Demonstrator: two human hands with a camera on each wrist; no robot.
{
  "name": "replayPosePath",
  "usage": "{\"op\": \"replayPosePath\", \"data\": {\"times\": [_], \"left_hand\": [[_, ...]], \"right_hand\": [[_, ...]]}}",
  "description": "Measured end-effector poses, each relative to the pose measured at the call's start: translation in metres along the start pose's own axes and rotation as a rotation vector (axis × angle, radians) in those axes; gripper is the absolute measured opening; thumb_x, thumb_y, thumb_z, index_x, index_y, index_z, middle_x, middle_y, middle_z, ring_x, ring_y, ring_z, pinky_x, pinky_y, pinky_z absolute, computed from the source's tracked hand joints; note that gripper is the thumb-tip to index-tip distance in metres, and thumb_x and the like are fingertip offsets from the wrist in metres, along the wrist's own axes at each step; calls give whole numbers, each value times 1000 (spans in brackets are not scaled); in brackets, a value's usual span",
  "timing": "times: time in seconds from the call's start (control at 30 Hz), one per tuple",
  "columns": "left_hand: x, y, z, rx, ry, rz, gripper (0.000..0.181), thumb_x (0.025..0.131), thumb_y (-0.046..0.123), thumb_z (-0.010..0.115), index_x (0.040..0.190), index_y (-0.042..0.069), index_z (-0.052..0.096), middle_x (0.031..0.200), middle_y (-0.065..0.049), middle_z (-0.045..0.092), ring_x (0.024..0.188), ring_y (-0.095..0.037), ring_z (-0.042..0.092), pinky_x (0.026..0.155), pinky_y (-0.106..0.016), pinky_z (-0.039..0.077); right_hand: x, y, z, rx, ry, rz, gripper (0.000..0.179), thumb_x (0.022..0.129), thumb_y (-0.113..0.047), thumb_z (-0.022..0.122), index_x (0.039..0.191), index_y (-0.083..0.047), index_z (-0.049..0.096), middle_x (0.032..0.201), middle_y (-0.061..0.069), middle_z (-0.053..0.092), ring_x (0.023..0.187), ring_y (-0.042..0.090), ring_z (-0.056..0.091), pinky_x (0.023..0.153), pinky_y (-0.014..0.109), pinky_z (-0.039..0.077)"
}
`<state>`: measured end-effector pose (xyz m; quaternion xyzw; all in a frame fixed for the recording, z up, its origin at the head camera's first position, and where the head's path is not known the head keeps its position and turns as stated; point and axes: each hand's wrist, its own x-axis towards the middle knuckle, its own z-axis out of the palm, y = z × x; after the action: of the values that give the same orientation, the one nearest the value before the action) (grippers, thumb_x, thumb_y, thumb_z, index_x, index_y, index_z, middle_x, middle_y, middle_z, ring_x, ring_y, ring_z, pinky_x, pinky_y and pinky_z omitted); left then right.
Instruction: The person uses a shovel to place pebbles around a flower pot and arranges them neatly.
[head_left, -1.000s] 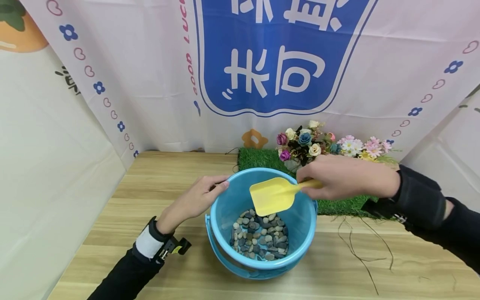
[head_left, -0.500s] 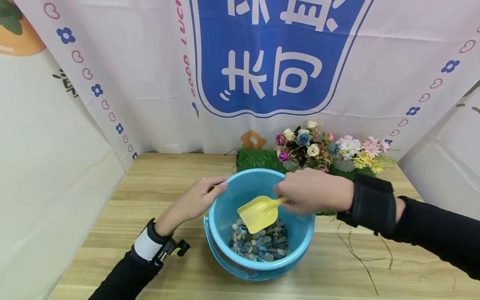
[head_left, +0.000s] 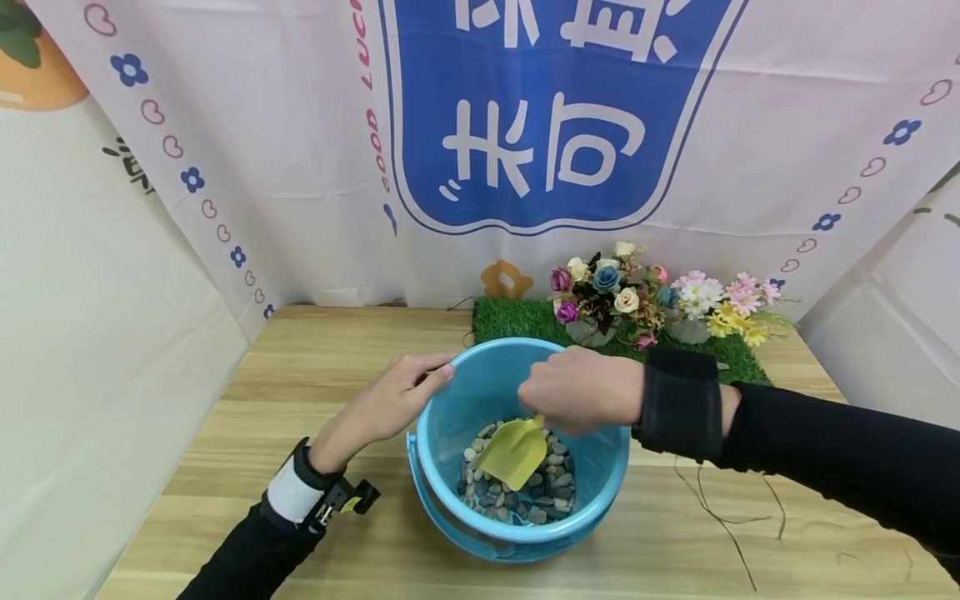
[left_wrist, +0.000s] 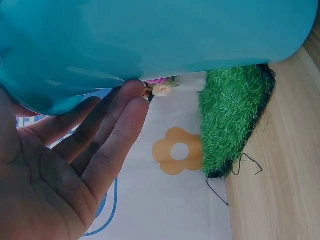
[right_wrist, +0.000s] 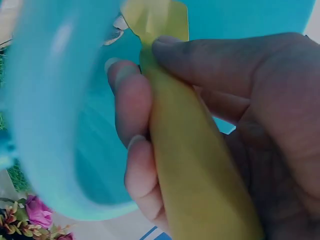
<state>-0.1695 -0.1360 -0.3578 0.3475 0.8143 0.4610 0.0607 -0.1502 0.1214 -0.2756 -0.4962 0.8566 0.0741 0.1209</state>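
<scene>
A light blue bucket stands on the wooden table, its handle hanging down at the front left. Grey and cream pebbles cover much of its bottom. My left hand holds the bucket's rim at the left, thumb over the edge and fingers against the outer wall. Inside the bucket, low over the pebbles, is a small yellow shovel, blade tilted down. My right hand grips its handle, with the thumb near the neck.
Behind the bucket lies a green artificial grass mat. Two pots of artificial flowers stand on it, one with roses and one with daisies. Loose dark threads lie at the right. A printed cloth hangs behind.
My right hand has moved left and down with the yellow shovel, bringing the blade from above the rim down to the pebbles. My left hand has stayed on the rim.
</scene>
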Motion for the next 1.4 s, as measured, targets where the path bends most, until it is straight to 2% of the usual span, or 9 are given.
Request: {"op": "replayPosePath", "data": {"times": [0.27,0.5,0.77,0.93,1.17,1.4], "left_hand": [[-1,-2,0,0,0,-2,38,101,31,36,134,16,48,105,-1,65,79,-10,64,65,-28,55],[-2,-2,0,6,3,-7,38,101,32,37,134,17,48,107,0,64,80,-10,64,65,-27,55],[-1,-2,0,6,-4,3,38,101,31,36,134,15,48,107,0,64,82,-9,64,67,-28,55],[-1,-3,0,12,-1,13,37,101,30,36,134,15,49,108,0,64,83,-9,63,68,-28,55],[-1,-2,1,28,-7,18,38,102,29,35,133,13,49,107,-2,64,82,-9,64,67,-28,55],[0,-2,0,25,-7,6,38,102,30,35,134,14,48,108,-3,64,82,-10,64,66,-28,55]], "right_hand": [[12,-2,0,-110,4,28,28,88,-8,57,64,-19,47,58,-4,35,50,10,29,43,24,24],[20,-1,2,-145,-76,83,23,87,-10,58,67,-18,50,58,-5,38,49,9,34,41,22,29],[21,0,-5,-117,-124,93,28,85,-10,60,63,-19,46,56,-6,34,48,8,33,41,21,31],[27,0,-10,-65,-177,86,29,86,-19,64,62,-20,48,55,-7,38,48,8,36,43,21,31],[37,1,-4,-45,-247,75,31,84,-24,69,61,-20,48,55,-7,40,48,7,36,45,21,31],[44,-1,-1,-52,-267,58,24,82,-28,71,65,-21,55,58,-8,48,50,8,43,47,21,35]]}}
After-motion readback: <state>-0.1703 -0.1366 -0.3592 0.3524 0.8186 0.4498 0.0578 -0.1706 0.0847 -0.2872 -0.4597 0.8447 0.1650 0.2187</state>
